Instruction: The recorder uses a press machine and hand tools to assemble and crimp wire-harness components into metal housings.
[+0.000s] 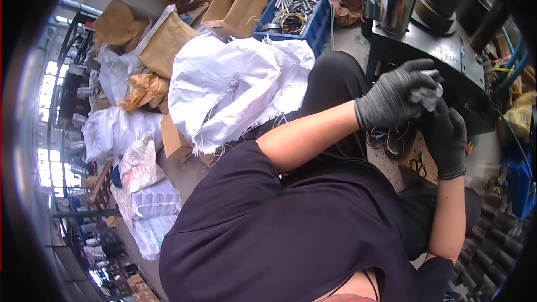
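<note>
My left hand (390, 96), in a dark grey knit glove, is closed on a small crumpled grey-white rag (428, 96). Its fingers curl over the rag from above. My right hand (446, 141), in a matching glove, comes up from below. Its fingertips press at the rag's lower edge, and whether something else is inside the rag is hidden. Both hands are in front of a dark metal machine stand (436, 50). On the stand's top, beyond my left hand, is a shiny steel cup-shaped cylinder (394, 5).
A white woven sack (240, 81) lies beside my left knee. Behind it are a blue crate (321, 25) of metal pins and an open cardboard box (238, 5). Dark metal cylinders (489, 246) are stacked at the lower right. Blue hoses (512, 59) hang by the stand.
</note>
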Demonstrator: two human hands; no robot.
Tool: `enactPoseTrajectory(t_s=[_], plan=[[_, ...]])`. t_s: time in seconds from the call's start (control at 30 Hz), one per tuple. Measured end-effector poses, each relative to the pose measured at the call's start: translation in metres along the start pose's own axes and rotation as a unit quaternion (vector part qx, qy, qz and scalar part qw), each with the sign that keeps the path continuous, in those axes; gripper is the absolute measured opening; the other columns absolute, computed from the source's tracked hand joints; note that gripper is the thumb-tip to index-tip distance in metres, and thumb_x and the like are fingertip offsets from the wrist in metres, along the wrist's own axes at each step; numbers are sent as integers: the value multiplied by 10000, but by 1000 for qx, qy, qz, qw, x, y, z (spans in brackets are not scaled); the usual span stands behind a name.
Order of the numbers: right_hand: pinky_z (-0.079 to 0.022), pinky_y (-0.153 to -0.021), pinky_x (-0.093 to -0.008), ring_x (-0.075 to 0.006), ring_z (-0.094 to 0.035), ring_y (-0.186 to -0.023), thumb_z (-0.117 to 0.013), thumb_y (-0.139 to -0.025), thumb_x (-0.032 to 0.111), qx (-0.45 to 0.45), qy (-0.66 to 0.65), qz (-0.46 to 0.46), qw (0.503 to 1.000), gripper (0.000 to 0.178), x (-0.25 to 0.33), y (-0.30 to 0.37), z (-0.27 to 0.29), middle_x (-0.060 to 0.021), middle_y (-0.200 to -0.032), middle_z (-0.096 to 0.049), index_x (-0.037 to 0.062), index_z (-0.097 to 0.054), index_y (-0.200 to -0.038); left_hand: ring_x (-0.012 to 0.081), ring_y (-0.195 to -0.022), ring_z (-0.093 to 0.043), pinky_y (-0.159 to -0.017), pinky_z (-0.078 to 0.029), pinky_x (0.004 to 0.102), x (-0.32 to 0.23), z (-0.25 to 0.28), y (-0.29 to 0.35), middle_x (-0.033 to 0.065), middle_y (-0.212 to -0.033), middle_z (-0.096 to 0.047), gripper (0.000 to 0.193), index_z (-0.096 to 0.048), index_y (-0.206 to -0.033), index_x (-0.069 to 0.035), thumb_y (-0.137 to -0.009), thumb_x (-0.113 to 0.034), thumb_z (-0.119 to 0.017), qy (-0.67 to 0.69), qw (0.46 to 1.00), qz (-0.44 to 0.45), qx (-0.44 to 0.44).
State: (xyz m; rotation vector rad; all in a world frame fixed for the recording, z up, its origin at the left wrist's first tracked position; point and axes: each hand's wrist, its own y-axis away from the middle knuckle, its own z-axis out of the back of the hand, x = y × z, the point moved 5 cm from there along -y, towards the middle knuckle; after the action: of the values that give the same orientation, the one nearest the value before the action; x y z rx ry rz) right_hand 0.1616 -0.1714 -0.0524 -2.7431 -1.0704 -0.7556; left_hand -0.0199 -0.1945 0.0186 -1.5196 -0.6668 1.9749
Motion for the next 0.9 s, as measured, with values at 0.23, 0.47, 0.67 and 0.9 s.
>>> enactPoseTrajectory(t_s=[0.23,0.47,0.67,0.9], plan=[[-442,-1130,-460,-329,-608,-1270,-644,-978,380,-17,329,37,944,676,45,11,-16,-244,-1384,-610,5,-454,-1507,186,-903,-686,-816,-588,326,-6,244,82,118,-1009,-715,223,-679,-952,-10,-741,12,-608,-37,955,162,-247],[-454,-1117,-457,-311,-611,-1256,-616,-1019,313,-57,235,16,970,535,87,15,55,-201,-1387,-613,31,-513,-1463,191,-735,-692,-675,-593,397,100,428,338,129,-881,-735,133,-734,-915,-57,-828,-130,-667,-354,821,401,199],[-392,-1169,-424,-285,-550,-1335,-467,-1082,330,37,232,-6,972,547,98,11,83,-143,-1488,-551,58,-428,-1554,316,-801,-737,-745,-571,471,116,601,404,146,-960,-763,318,-745,-1008,-55,-981,-280,-522,-296,559,636,-442],[-367,-1205,-428,-285,-510,-1394,-483,-1079,341,-63,251,61,964,573,161,56,121,-158,-1535,-513,38,-407,-1559,380,-1157,-660,-1002,-491,490,119,636,308,180,-1281,-697,462,-711,-1202,-74,-990,-387,-445,-790,507,344,-7]])
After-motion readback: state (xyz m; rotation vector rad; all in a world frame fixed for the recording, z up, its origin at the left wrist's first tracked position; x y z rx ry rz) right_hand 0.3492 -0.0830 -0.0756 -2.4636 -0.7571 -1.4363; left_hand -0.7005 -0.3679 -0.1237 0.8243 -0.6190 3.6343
